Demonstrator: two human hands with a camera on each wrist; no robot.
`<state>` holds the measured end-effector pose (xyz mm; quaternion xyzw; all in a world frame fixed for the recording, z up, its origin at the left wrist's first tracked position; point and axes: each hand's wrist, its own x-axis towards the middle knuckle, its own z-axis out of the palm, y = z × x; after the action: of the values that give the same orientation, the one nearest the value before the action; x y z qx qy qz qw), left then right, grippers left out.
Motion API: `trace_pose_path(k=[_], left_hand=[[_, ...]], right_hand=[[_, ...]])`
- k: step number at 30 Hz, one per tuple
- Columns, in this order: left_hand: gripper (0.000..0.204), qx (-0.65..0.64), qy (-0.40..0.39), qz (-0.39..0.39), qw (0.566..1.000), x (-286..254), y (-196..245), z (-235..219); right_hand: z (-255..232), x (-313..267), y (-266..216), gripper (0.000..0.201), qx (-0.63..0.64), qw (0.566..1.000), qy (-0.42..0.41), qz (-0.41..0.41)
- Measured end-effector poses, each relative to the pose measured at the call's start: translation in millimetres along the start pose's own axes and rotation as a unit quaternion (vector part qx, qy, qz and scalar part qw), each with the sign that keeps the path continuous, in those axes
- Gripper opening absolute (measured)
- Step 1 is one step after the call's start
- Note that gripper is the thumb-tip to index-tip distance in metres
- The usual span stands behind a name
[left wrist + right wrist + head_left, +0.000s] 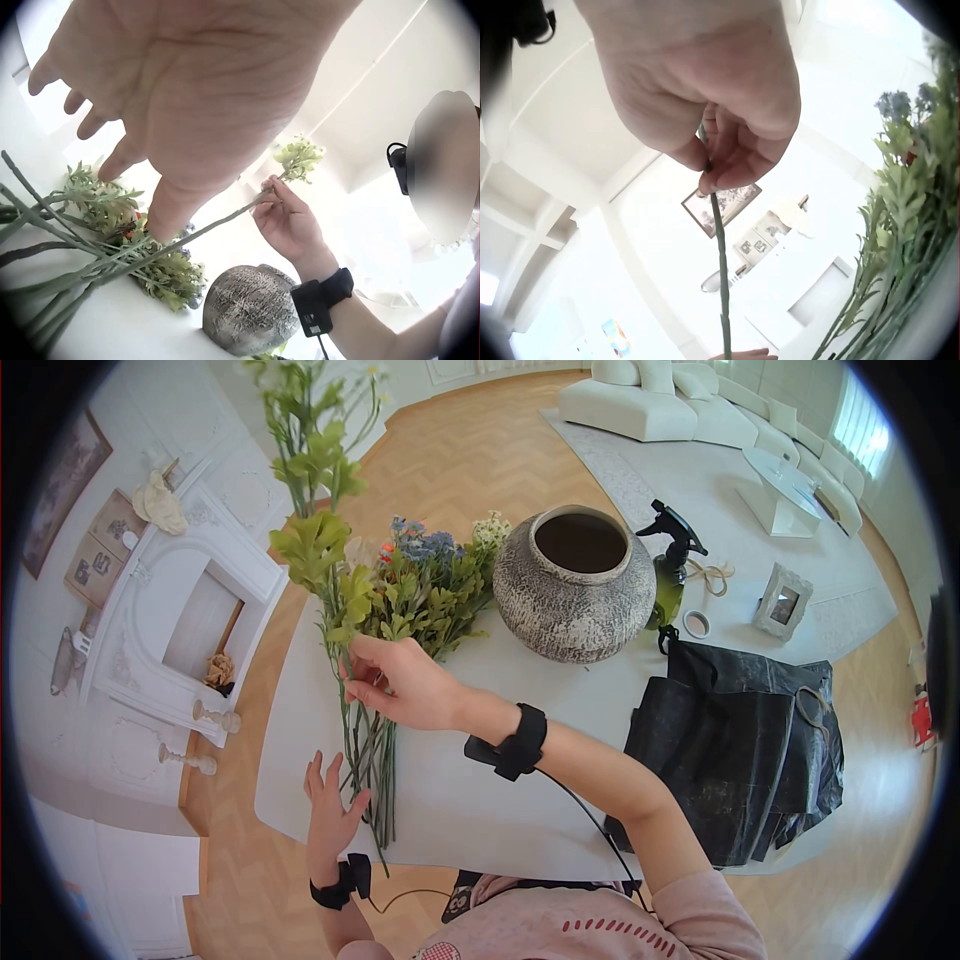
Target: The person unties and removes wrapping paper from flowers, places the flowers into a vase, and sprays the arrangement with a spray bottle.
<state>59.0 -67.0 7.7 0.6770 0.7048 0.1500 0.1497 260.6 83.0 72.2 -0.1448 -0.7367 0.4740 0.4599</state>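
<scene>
My right hand (415, 685) pinches a tall flower stem (721, 270) between thumb and fingertips. Its leafy top (318, 545) rises upright above the table, with small pale flowers at the upper edge of the head view. Beside it lies a bunch of flowers (425, 600), blue, red and white among green leaves, its bare stems (382, 780) pointing toward the person. My left hand (332, 815) is held near the lower stems with fingers spread, gripping nothing; in the left wrist view its palm (225, 82) shows above them. A rough grey-and-white round vase (570, 610) stands right of the bunch.
Right of the vase are a green spray bottle (668, 585), a tape roll (697, 624), a twine bow (710, 575) and a small picture frame (783, 602). Black sheeting (730, 750) covers the table's (480, 800) front right. Cables run from both wrist cameras.
</scene>
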Motion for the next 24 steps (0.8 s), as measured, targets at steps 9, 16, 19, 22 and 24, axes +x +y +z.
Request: trace_pose_path(k=[9, 16, 19, 22, 24], left_hand=[[0.052, -0.069, 0.054, 0.082, 0.993, 6, 52, -14], [0.046, -0.087, -0.045, 0.217, 0.971, 33, 98, 11], [0.046, -0.131, -0.081, 0.248, 0.956, 32, 119, 26], [0.045, -0.173, -0.099, 0.253, 0.947, 31, 135, 34], [0.045, -0.184, -0.102, 0.257, 0.943, 31, 140, 39]], right_hand=[[-92, 18, -93, 0.005, -0.135, 0.987, 0.079, -0.040], [-174, 18, -165, 0.018, -0.340, 0.864, 0.265, -0.259], [-185, 4, -183, 0.019, -0.517, 0.803, 0.228, -0.188], [-196, 6, -156, 0.009, -0.581, 0.750, 0.243, -0.202], [-199, 1, -130, 0.009, -0.569, 0.772, 0.231, -0.165]])
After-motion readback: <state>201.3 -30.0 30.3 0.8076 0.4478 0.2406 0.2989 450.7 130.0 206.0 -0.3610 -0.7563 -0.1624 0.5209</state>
